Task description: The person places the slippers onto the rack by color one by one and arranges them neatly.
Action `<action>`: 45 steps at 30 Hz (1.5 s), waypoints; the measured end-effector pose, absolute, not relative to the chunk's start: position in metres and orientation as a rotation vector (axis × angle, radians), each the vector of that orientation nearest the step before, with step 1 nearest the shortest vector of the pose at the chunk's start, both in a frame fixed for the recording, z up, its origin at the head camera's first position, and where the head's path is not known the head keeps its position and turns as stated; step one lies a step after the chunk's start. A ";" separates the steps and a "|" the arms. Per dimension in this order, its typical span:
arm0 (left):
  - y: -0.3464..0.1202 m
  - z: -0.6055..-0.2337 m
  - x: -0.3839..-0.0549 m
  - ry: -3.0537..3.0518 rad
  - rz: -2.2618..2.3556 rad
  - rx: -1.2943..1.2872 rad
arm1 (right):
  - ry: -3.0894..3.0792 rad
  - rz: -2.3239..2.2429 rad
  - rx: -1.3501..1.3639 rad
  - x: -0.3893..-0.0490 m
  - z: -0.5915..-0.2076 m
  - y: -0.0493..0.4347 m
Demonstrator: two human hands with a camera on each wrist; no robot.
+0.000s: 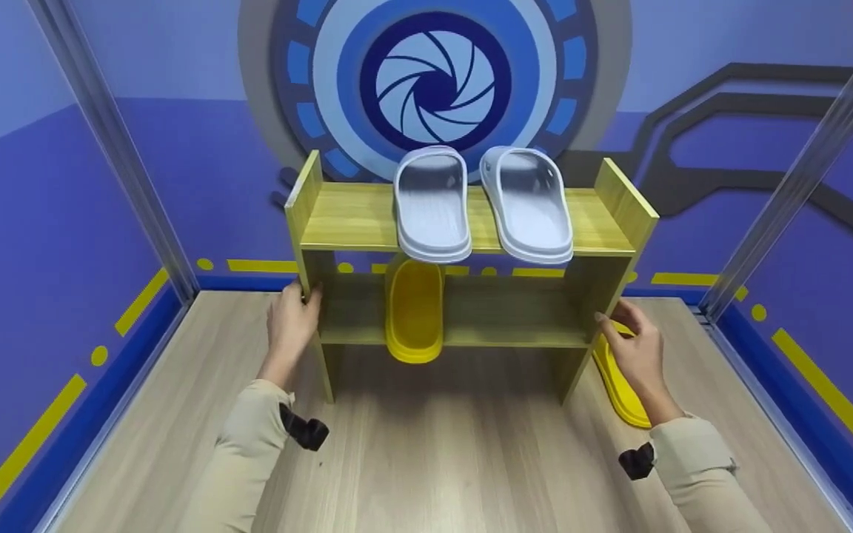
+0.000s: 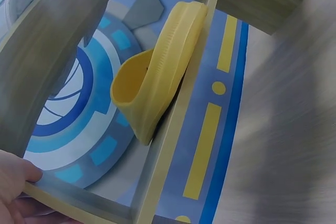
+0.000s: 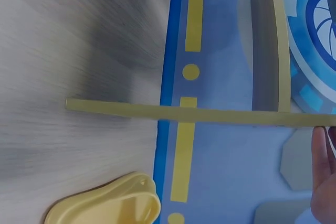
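A small wooden shoe rack stands in the middle, with a person's hand at each side. My left hand grips the left side panel, thumb around its front edge in the left wrist view. On the right panel, my right hand pinches the edge between thumb and fingers. Two pale grey clogs sit side by side on the top shelf, their open heels jutting over the front edge. One yellow clog rests on the lower shelf, left of centre. Another yellow clog lies beside the rack, partly behind the right hand.
Pale wood-grain tabletop spreads under and before the rack. A blue patterned back wall rises close behind it, with side walls left and right. Metal posts mark the back corners.
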State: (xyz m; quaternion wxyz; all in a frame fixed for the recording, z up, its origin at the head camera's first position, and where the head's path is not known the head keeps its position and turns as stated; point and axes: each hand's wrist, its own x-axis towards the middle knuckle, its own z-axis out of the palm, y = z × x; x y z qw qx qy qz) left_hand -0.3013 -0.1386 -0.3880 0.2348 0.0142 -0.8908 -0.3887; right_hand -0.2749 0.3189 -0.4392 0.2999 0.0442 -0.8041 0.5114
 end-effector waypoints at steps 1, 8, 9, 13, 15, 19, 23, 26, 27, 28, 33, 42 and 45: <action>-0.139 -0.388 -0.301 -2.441 -1.065 0.038 | -2.150 1.374 0.121 -0.275 -0.439 0.321; -0.140 -0.390 -0.300 -2.428 -1.072 0.010 | -2.181 1.466 0.032 -0.272 -0.456 0.347; -0.140 -0.390 -0.300 -2.426 -1.078 0.002 | -2.174 1.480 -0.019 -0.272 -0.461 0.352; -0.141 -0.389 -0.300 -2.428 -1.111 -0.011 | -2.172 1.483 -0.246 -0.271 -0.479 0.368; -0.141 -0.389 -0.299 -2.428 -1.119 -0.009 | -2.208 1.456 -0.332 -0.270 -0.485 0.373; -0.142 -0.389 -0.299 -2.419 -1.100 -0.026 | -2.278 1.451 -0.397 -0.275 -0.516 0.395; -0.143 -0.390 -0.300 -2.418 -1.085 -0.045 | -2.388 1.326 -0.409 -0.303 -0.582 0.439; -0.142 -0.390 -0.301 -2.429 -1.080 -0.040 | -2.496 1.174 -0.441 -0.313 -0.613 0.453; -0.142 -0.390 -0.301 -2.430 -1.069 -0.039 | -2.527 1.157 -0.439 -0.311 -0.615 0.452; -0.142 -0.390 -0.301 -2.433 -1.066 -0.030 | -2.555 1.145 -0.453 -0.306 -0.611 0.447; -0.141 -0.390 -0.301 -2.438 -1.052 -0.007 | -2.616 1.148 -0.509 -0.277 -0.575 0.410; -0.142 -0.390 -0.300 -2.451 -1.056 -0.003 | -2.773 1.137 -0.640 -0.261 -0.563 0.387; -0.142 -0.390 -0.300 -2.459 -1.064 -0.010 | -2.810 1.136 -0.685 -0.260 -0.565 0.388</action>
